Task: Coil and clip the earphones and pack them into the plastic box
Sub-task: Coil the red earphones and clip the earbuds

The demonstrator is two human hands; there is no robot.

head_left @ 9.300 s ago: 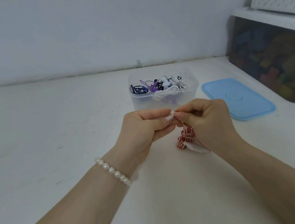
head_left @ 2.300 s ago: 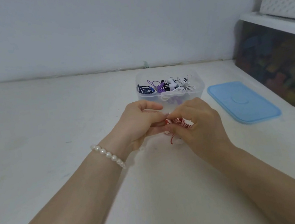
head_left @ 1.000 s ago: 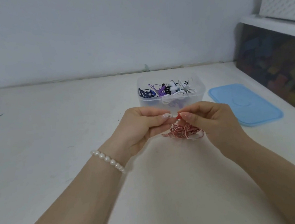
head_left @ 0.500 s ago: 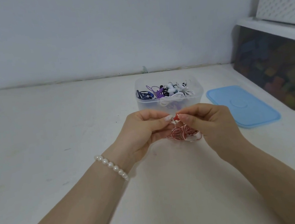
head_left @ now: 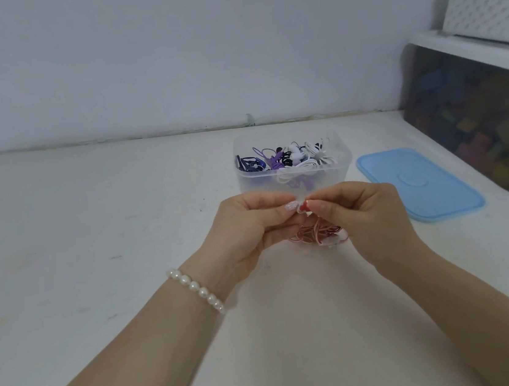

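Two hands meet above the white table, just in front of the plastic box. Left hand has its fingers curled, thumb and forefinger pinching a small pale clip at the top of the red earphones. Right hand mirrors it, fingers curled, thumb and forefinger pinching a red bit of the same bundle right beside the clip; fingertips of both hands nearly touch. Loosely coiled red cable hangs below the pinch, between the two palms, with a white part at its lower edge near the right hand. Whether the bundle touches the table cannot be told.

Box is translucent, open, standing beyond the hands; inside lie coiled earphones in dark blue, purple, black and white. Blue lid lies flat on the table to the right of the box, apart from it. Pearl bracelet on the left wrist. Dark translucent storage bin with a white top stands at the right edge; a white perforated basket sits on it.
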